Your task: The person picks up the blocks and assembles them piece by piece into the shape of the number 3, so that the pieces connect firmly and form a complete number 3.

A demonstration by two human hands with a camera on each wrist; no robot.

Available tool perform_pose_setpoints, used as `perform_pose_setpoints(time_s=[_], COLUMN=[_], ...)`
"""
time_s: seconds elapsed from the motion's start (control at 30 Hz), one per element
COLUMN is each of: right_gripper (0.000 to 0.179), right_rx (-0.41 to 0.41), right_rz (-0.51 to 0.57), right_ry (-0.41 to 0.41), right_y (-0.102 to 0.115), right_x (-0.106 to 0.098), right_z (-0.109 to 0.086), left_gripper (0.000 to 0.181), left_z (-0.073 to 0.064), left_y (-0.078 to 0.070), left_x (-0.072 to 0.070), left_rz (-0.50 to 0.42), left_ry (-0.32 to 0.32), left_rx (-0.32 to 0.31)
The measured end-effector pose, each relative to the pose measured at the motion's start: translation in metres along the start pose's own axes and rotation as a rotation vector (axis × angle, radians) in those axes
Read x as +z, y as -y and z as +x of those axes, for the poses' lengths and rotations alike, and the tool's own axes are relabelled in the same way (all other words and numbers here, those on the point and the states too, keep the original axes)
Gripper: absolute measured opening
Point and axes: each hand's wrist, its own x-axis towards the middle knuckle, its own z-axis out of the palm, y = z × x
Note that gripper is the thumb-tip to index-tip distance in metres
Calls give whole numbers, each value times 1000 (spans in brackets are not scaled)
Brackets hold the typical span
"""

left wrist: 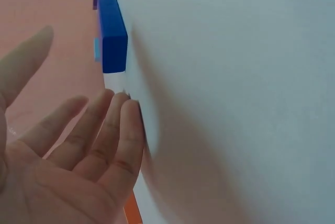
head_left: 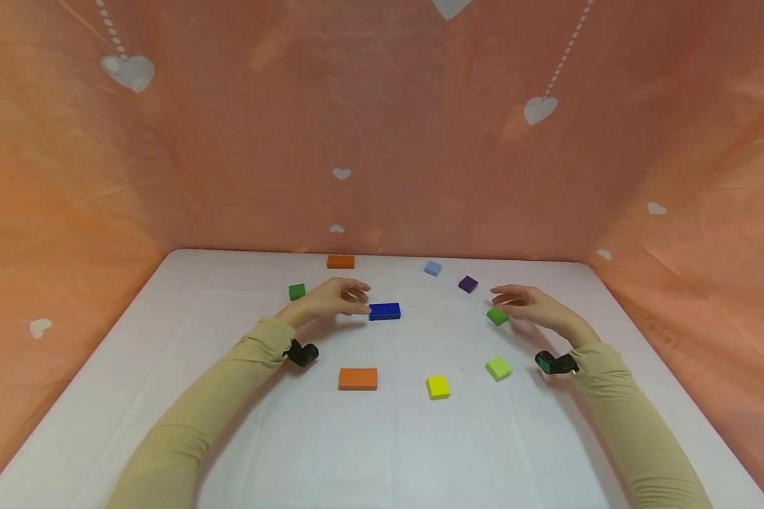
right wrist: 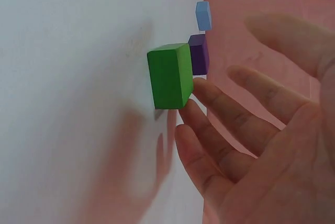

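Observation:
My left hand (head_left: 332, 297) hovers beside the left end of a dark blue block (head_left: 385, 312). In the left wrist view its thumb and fingers are spread, with nothing between them, and the blue block (left wrist: 113, 35) lies past the fingertips. On the other side, my right hand (head_left: 532, 308) is just above and beside a green block (head_left: 498, 317). The right wrist view has that green block (right wrist: 170, 76) close to the loosely bent fingers; whether they touch it I cannot tell. Behind it are a purple block (right wrist: 199, 55) and a light blue block (right wrist: 203, 15).
On the white table (head_left: 293, 452), nearer me, lie an orange block (head_left: 358, 379), a yellow block (head_left: 438, 387) and a light green block (head_left: 499, 368). Farther back are another orange block (head_left: 340, 262) and a dark green block (head_left: 296, 291). An orange cloth (head_left: 395, 141) hangs around the table.

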Motion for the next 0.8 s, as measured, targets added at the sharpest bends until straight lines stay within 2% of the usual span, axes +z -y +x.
perform_pose_setpoints(time_s=[0.13, 0.37, 0.8], right_gripper=[59, 61, 50], right_rx=[-12, -33, -70], right_rz=[-35, -47, -57], right_ry=[12, 36, 29], right_y=[0, -4, -11], right_x=[1, 3, 2], right_z=[0, 2, 6], left_gripper=[59, 58, 46], left_z=[5, 13, 22], left_y=[-3, -4, -2], left_x=[4, 10, 19], left_rz=[71, 74, 91], left_ry=[-20, -42, -70], left_rx=[7, -38, -43])
